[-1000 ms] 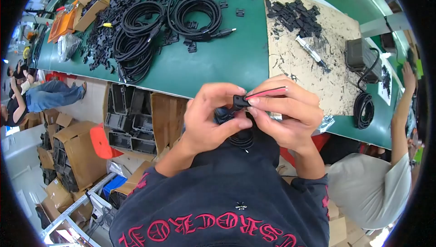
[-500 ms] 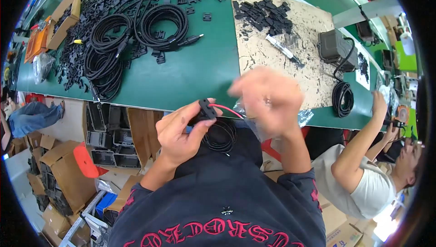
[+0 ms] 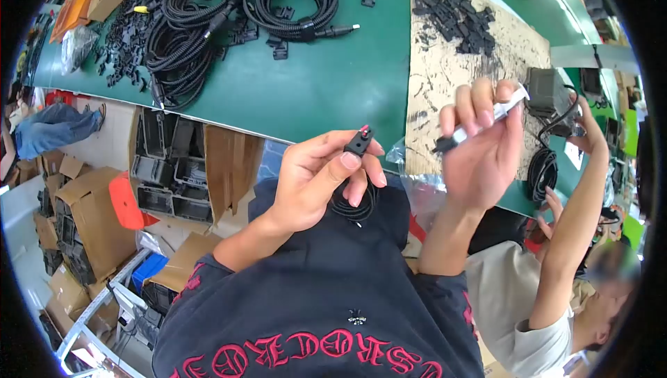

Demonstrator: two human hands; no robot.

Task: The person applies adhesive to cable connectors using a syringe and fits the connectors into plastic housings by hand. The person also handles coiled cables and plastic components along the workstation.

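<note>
My left hand (image 3: pixel 306 183) pinches a small black plastic part (image 3: pixel 358 143) between thumb and fingers, and a bit of red shows at its top. Below those fingers, partly hidden, hangs a coil of thin black cable (image 3: pixel 363 206) against my dark clothing. Whether the cable joins the black part is hard to see. My right hand (image 3: pixel 483 162) is raised to the right, palm toward me, its fingers curled round a slim white tube (image 3: pixel 513 102) with a dark tip. The tube tilts, dark end low and to the left, above a worn cardboard sheet (image 3: pixel 434 86).
Coiled black cables (image 3: pixel 295 3) and many loose black clips (image 3: pixel 125 51) lie on the green table (image 3: pixel 299 79). More black pieces (image 3: pixel 458 23) are heaped on the cardboard. A grey box (image 3: pixel 549 89) with a cable stands at right, beside a co-worker's arm (image 3: pixel 573 232).
My right hand has picked up the white tube from the cardboard and raised it. My left hand has turned the black part and shifted right in view. The camera view has shifted.
</note>
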